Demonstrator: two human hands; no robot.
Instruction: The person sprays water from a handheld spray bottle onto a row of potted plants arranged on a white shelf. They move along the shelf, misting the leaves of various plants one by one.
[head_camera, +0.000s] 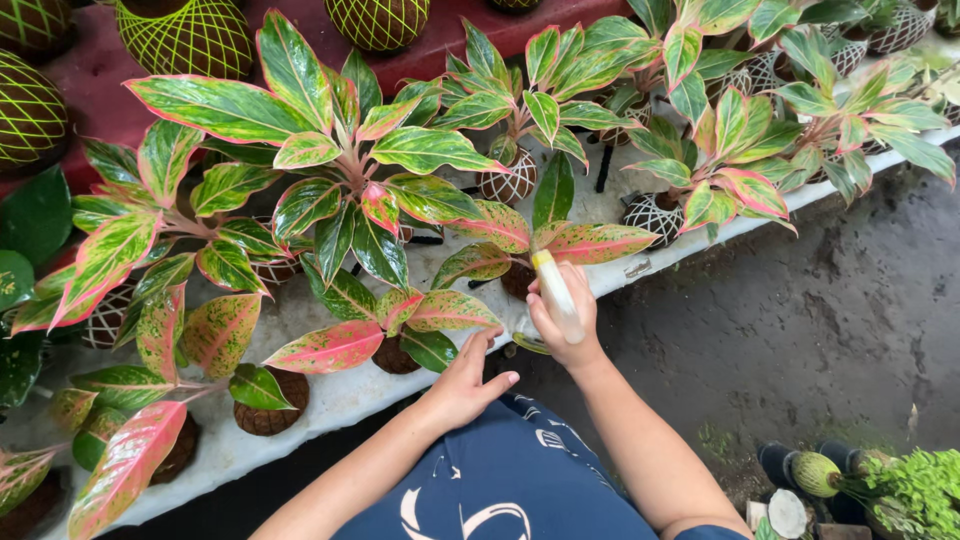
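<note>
White shelf (330, 400) of pink-edged aglaonemas: our right hand (562, 322) clenches a spray bottle (553, 285); spread left hand (465, 380) should lift the leaf (450, 312), misting evenly.

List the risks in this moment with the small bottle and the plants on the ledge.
1. The right hand holds the small pale bottle right among the leaves; a jerk might bend the pink-edged leaf beside it.
2. The left hand reaches under a low leaf near a dark moss ball; a nudge might roll it toward the edge of the white ledge.
</note>
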